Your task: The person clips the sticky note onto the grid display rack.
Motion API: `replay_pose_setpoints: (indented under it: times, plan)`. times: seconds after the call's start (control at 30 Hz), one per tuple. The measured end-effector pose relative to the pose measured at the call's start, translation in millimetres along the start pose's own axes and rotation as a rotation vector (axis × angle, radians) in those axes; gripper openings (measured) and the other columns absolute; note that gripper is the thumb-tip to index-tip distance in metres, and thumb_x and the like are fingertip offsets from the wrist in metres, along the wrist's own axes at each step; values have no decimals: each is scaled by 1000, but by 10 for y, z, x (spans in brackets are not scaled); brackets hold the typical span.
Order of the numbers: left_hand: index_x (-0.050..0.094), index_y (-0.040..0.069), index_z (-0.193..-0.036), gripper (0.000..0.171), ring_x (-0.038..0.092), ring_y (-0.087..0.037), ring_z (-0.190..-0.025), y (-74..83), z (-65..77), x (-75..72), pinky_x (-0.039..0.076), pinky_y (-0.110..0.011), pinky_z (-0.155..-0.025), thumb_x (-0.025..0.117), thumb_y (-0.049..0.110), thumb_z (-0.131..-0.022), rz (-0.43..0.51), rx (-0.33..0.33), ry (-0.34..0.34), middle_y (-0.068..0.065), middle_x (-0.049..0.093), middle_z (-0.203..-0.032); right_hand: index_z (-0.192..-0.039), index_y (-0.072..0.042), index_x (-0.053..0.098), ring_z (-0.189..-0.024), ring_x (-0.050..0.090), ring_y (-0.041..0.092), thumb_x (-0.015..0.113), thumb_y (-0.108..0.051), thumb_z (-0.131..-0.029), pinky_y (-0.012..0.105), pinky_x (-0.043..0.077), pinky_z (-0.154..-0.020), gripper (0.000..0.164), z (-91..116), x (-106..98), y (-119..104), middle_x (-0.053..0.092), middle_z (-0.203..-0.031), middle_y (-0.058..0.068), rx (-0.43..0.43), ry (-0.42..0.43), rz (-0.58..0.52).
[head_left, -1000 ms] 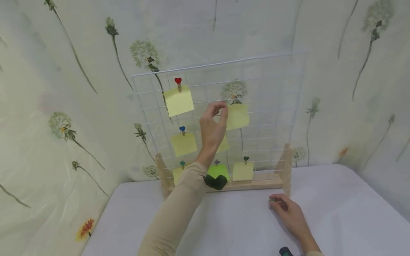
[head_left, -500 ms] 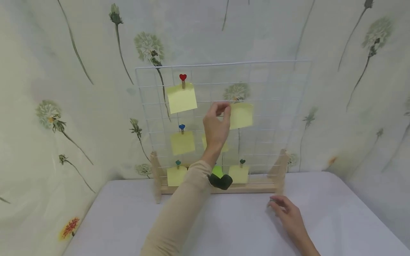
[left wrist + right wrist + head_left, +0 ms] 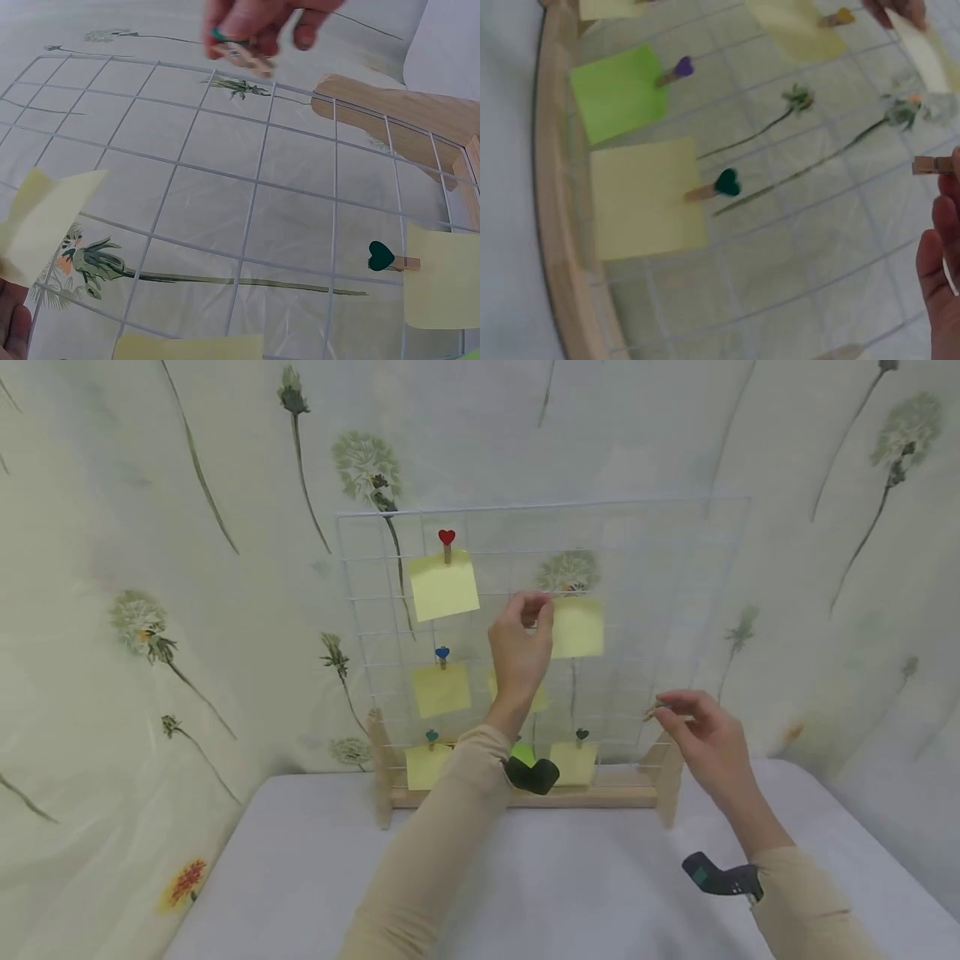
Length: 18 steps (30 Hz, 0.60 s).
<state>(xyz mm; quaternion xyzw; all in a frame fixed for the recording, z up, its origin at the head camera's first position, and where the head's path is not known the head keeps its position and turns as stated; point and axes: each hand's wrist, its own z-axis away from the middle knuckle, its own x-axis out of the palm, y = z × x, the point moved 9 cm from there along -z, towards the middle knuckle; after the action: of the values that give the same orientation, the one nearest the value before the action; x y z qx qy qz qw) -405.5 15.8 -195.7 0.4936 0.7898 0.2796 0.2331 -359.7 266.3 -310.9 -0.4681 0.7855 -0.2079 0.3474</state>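
My left hand (image 3: 520, 647) pinches the left edge of a pale yellow sticky note (image 3: 579, 628) and holds it up at the white wire grid (image 3: 540, 507). In the left wrist view this note (image 3: 45, 221) looks tilted, its far edge standing off the wires. My right hand (image 3: 708, 739) is raised to the right of the note, before the grid's lower right part. Between its thumb and fingers it grips a small wooden clothespin (image 3: 251, 60) with a green heart. The clothespin's wooden tip (image 3: 930, 165) points out past the fingers, apart from the note.
Several notes hang clipped on the grid, among them one with a red heart clothespin (image 3: 447, 538), one with a blue heart clothespin (image 3: 442, 653) and a bright green note (image 3: 622, 94). A wooden base (image 3: 585, 797) holds the grid on a white-covered table (image 3: 585, 868). Behind is a flower-patterned sheet.
My right hand has risen from just above the table to the grid's right side, carrying the clothespin. My left hand still holds the note at the same spot; the view has shifted slightly.
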Motion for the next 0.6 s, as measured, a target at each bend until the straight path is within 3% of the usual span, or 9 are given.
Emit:
replay_pose_setpoints:
  times: [0.2, 0.43, 0.6]
  plan:
    - [66, 7, -98, 10, 66, -14, -83, -13, 1, 3, 49, -16, -76, 61, 12, -92, -18, -11, 6, -5, 72, -94, -115, -13, 62, -86, 57, -5, 62, -20, -92, 7, 42, -71, 24, -447, -5, -492, 61, -99, -19, -45, 11, 92]
    - [66, 7, -97, 10, 68, -15, -81, -2, -15, -7, 50, -15, -73, 61, 12, -91, -12, -16, 39, -5, 73, -94, -113, -14, 63, -85, 56, -3, 61, -24, -92, 10, 43, -70, 23, -832, 64, -776, 64, -105, -5, -96, 36, 119]
    - [67, 8, -96, 9, 67, -14, -79, 16, 0, -22, 50, -16, -71, 62, 13, -91, -24, -28, 60, -5, 73, -92, -111, -13, 64, -82, 57, -3, 62, -23, -91, 12, 44, -68, 22, -1029, 96, -937, 63, -101, -14, -131, 67, 95]
